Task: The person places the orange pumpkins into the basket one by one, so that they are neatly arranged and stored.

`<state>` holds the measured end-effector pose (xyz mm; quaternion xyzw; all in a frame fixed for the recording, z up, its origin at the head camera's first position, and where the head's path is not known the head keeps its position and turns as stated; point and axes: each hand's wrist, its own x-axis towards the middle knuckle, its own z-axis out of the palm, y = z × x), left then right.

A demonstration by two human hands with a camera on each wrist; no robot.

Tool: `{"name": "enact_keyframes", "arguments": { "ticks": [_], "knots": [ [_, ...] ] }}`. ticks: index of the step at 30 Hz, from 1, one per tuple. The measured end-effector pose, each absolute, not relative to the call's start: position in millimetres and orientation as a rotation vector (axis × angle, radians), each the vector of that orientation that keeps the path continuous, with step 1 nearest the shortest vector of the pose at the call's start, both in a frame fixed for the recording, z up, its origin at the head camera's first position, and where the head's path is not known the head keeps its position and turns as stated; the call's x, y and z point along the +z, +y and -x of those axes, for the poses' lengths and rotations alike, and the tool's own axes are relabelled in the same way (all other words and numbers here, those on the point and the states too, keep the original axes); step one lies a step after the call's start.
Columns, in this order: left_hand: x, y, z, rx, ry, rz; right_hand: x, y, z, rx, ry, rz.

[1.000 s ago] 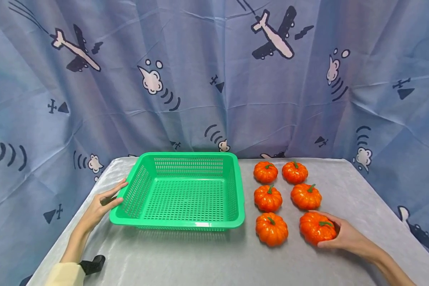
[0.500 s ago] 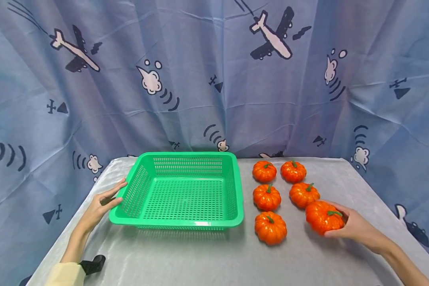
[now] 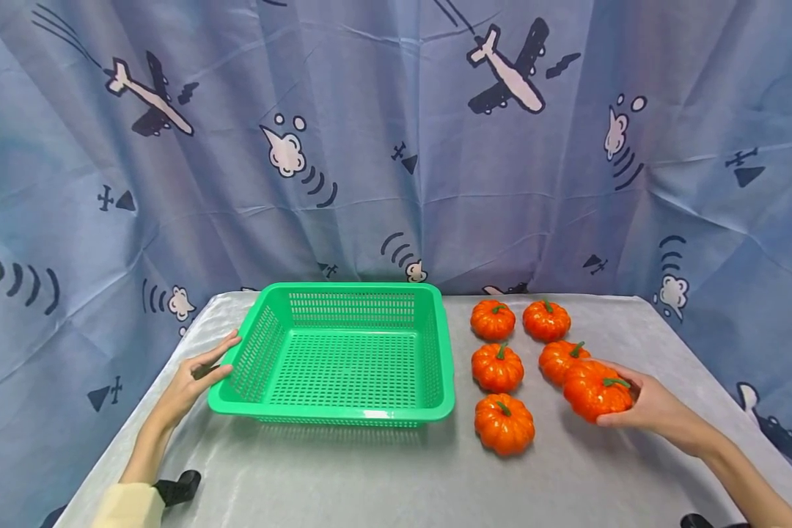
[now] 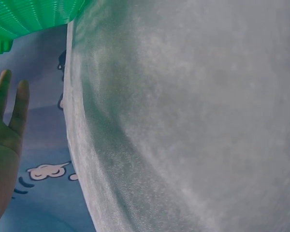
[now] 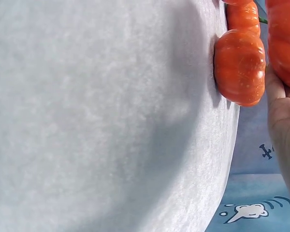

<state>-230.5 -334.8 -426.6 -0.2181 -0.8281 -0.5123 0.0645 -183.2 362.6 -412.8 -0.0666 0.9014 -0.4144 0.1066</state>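
My right hand [image 3: 660, 411] grips a glossy orange pumpkin [image 3: 595, 391] with a green stem, thumb on the near side and fingers on the far side. The pumpkin hangs above the table and partly covers another small pumpkin [image 3: 558, 361] behind it. In the right wrist view the held pumpkin [image 5: 285, 43] shows only in part, at the upper right. My left hand [image 3: 188, 383] is at the left side of a green plastic basket [image 3: 330, 415], fingers extended to its rim. The left wrist view shows two fingers of the left hand [image 4: 5, 140] below the basket [image 4: 34, 14].
More orange pumpkins stand right of the basket: a near one [image 3: 504, 425], a middle one [image 3: 497, 368] and two at the back, left [image 3: 493, 320] and right [image 3: 546, 320]. A white cloth covers the table [image 3: 343, 477]. A blue patterned curtain [image 3: 343, 147] hangs behind.
My right hand has raised the pumpkin off the table and carried it slightly away from me, to just before the pumpkin behind. The left hand has stayed at the basket.
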Motion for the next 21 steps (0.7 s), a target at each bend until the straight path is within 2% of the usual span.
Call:
{"name": "enact_keyframes", "arguments": {
  "ticks": [21],
  "knots": [
    [-428, -336, 231, -1.541, -2.506, 0.653, -400, 346, 194, -1.342, 2.61, 0.244]
  ]
}}
